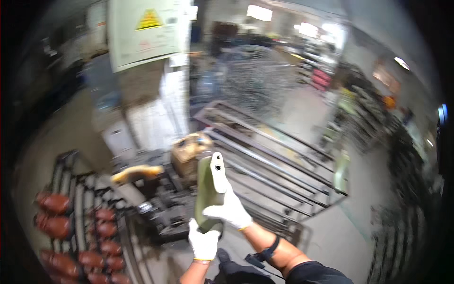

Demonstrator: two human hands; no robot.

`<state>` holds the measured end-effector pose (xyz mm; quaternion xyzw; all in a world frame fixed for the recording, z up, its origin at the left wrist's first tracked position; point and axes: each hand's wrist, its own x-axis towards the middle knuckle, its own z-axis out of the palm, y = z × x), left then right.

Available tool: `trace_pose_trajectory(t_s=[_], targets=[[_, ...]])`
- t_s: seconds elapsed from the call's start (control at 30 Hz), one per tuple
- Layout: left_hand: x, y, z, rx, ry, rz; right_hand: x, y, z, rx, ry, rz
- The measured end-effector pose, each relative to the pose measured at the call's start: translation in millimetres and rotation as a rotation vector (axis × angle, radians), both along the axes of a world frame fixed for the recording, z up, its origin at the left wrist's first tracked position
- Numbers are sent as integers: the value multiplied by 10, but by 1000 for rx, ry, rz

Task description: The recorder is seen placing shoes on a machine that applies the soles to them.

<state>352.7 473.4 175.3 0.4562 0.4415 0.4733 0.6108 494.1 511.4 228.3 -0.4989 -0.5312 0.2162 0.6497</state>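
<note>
Both my hands wear white gloves and hold a long green shoe last [203,189], which stands nearly upright in front of me. A pale end face with two dark holes tops it. Around its lower end my left hand [203,242] is closed. Higher up, my right hand [231,209] grips it from the right side, just under the pale face. Beyond the last is a dark machine [168,213], partly blurred, with a yellow-orange curved piece [137,173] on it.
Reddish-brown shoe-shaped pieces [56,225] sit on a black rack at the left. A long metal rail frame [274,168] stretches ahead to the right, with another green piece [340,171] at its end. A pale cabinet [144,40] hangs at upper left; dark racks [411,170] line the right.
</note>
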Motion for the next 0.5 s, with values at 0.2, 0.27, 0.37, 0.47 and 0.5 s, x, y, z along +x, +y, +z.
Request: trace_pose_trajectory(t_s=[0.2, 0.27, 0.37, 0.47, 0.5], targets=[[1259, -325, -213, -25, 60, -720, 2370, -640, -3, -382, 190, -482], [1008, -326, -246, 256, 285, -663, 3205, -783, -15, -368, -20, -779], [84, -141, -788, -79, 327, -374, 3937, -885, 155, -733, -490, -1034], [-1074, 37, -584, -80, 252, 243, 4979, -1498, -384, -1024, -1061, -919], [-1642, 24, -385, 37, 327, 478, 4471, -1311, -81, -1051, -853, -937]])
